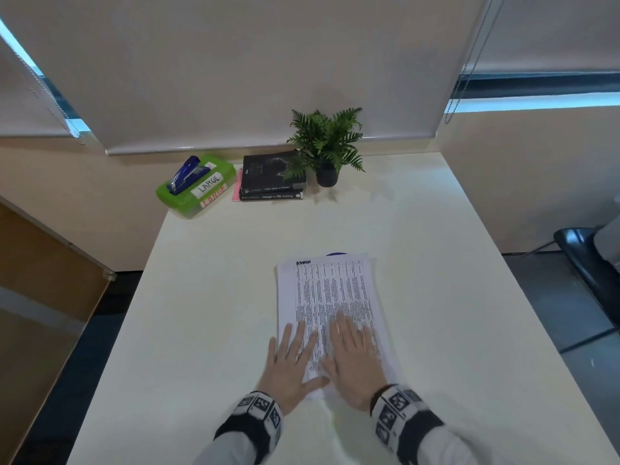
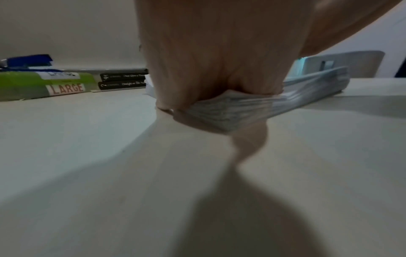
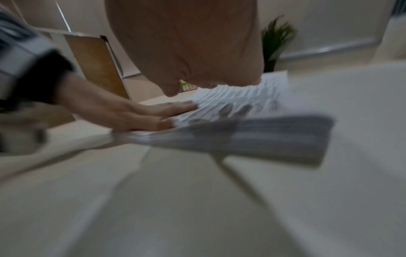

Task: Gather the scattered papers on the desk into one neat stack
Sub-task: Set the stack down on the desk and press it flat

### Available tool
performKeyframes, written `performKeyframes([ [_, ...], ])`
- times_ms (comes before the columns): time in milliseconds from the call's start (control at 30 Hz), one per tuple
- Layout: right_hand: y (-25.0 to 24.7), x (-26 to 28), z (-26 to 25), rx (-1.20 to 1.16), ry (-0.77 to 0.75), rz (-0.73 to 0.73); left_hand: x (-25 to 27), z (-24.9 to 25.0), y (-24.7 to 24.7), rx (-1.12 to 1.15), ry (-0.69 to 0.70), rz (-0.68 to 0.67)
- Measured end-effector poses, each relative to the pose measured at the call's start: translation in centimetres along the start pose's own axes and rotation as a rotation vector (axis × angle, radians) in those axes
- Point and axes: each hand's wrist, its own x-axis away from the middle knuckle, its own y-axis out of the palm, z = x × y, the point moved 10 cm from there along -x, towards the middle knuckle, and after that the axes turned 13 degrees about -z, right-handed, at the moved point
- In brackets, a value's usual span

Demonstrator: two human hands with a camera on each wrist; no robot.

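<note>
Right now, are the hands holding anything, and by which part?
Nothing is gripped: left hand and right hand lie flat on the paper stack, on its near end.

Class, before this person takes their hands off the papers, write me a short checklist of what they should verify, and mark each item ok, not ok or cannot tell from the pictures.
1. All papers gathered in one stack: ok; no loose sheets show elsewhere on the desk.
2. Stack edges square: not ok; the sheets fan slightly along the sides and at the near end.
3. Left hand flat on the stack: ok, fingers straight, partly over the left edge.
4. Right hand flat on the stack: ok.
5. Nothing trapped under the stack: not ok; something blue peeks out at the far edge.
6. Stack clear of the desk's edges: ok.
</note>
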Motion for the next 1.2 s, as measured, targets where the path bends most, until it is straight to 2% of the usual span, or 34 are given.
performKeyframes([
  [67,2.6,2.1,-2.3,0.012,-0.044,-0.028,-0.1,0.1,0.0,-0.026,0.004,0.011],
  [100,4.3,2.8,-2.4,-0.016,-0.051,-0.099,-0.1,0.2,0.1,-0.022,0.004,-0.01],
  [200,6.7,4.1,-0.6,0.113,-0.065,-0.136,-0.2,0.2,0.6,-0.008,0.015,-0.094],
  [267,6.7,4.8,1.2,0.136,-0.109,-0.089,-0.2,0.1,0.8,-0.025,0.024,-0.134],
  [400,6.2,6.0,4.4,0.201,-0.078,-0.038,0.2,-1.1,1.0,-0.067,0.086,-0.199],
  [467,6.2,6.6,5.6,0.197,-0.055,-0.048,0.8,-1.9,0.5,-0.042,0.132,-0.194],
  [567,6.0,7.3,6.6,0.144,-0.037,-0.044,1.0,-2.0,-0.3,-0.02,0.233,-0.116],
  [800,4.6,7.8,8.9,-0.011,-0.031,-0.001,1.2,-2.5,-0.8,-0.07,0.27,-0.269],
  [1033,6.2,8.6,8.4,0.072,0.04,-0.109,1.3,-2.3,-1.1,-0.139,0.252,-0.317],
  [1200,6.9,8.2,8.1,0.132,0.071,-0.113,1.1,-2.3,-1.0,-0.239,0.211,-0.343],
])
